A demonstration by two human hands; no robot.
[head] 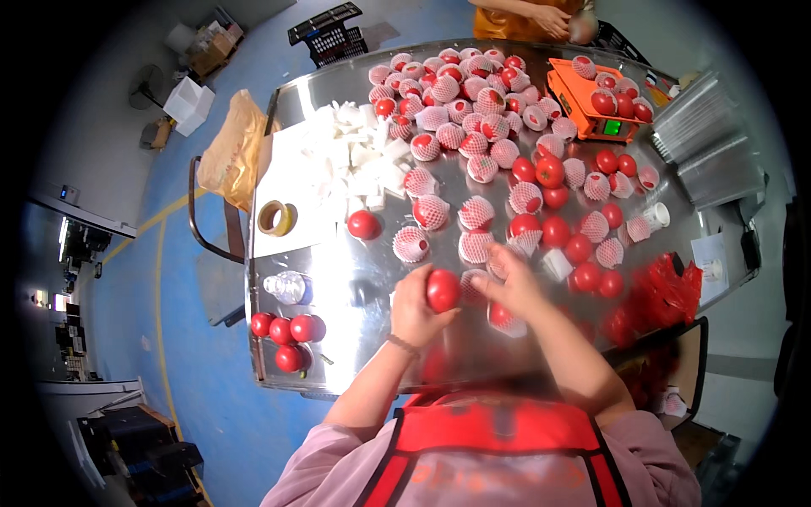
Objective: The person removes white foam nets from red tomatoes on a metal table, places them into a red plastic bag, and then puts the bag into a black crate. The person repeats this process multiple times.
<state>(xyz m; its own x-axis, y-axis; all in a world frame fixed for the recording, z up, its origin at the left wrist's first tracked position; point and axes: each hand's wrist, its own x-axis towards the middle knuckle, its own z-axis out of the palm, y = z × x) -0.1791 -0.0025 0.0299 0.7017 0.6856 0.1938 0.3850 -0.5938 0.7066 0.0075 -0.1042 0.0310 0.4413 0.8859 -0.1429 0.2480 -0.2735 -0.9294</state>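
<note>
My left hand (415, 310) is closed around a bare red tomato (443, 291), held over the front of the metal table (355, 317). To its right, my right hand (512, 285) has its thumb and fingers apart, and no tomato shows in its grasp. Beside the right thumb is a tomato in a pink foam net (472, 284); another netted tomato (475, 246) lies just beyond the fingers. Under the right wrist, a partly sleeved tomato (504, 317) is visible. Several bare tomatoes (555, 232) lie to the right among netted ones.
A heap of netted tomatoes (472, 95) covers the back. Flattened white foam sleeves (358, 155) are piled at left, near a tape roll (275, 218) and plastic bottle (287, 288). An orange scale (570, 95) bears tomatoes. A red plastic bag (671, 288) lies right. Another person's hand (550, 21) is beyond.
</note>
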